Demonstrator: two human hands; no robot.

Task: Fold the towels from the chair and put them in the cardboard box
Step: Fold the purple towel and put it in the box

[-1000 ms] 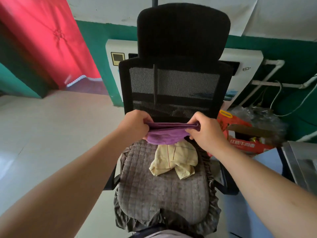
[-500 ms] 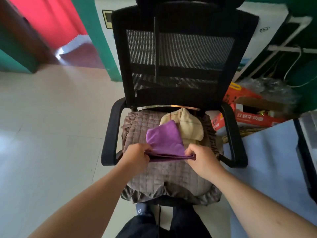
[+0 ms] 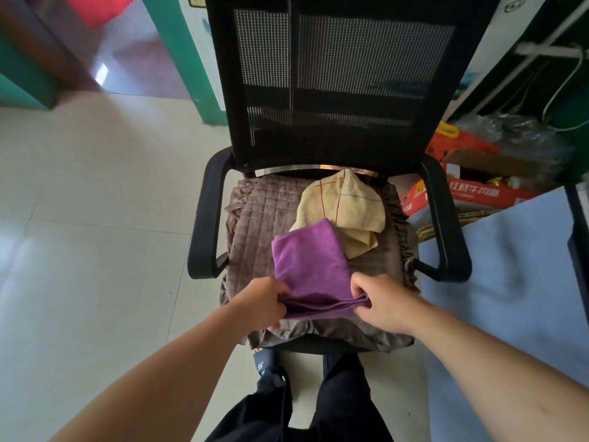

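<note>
A folded purple microfibre towel [image 3: 310, 269] lies on the front half of the black mesh office chair's [image 3: 344, 90] quilted brown seat cushion [image 3: 258, 224]. The left hand [image 3: 263, 303] and right hand [image 3: 387, 304] each pinch a near corner (layers stacked). A crumpled cream checked towel [image 3: 345, 207] sits toward the back edge.

A: How is the purple towel [image 3: 310, 267] positioned?

B: It is laid folded on the chair's quilted seat cushion [image 3: 261, 224], with the layered edges at the near side and the far corner overlapped onto the yellow towel [image 3: 345, 207].

A: And the yellow towel?

B: It is left unfolded and crumpled at the rear right of the seat, marked with thin red lines.

A: The cardboard box [image 3: 487, 186]?

B: It is seen open on the floor, right of the chair [image 3: 344, 90].
</note>
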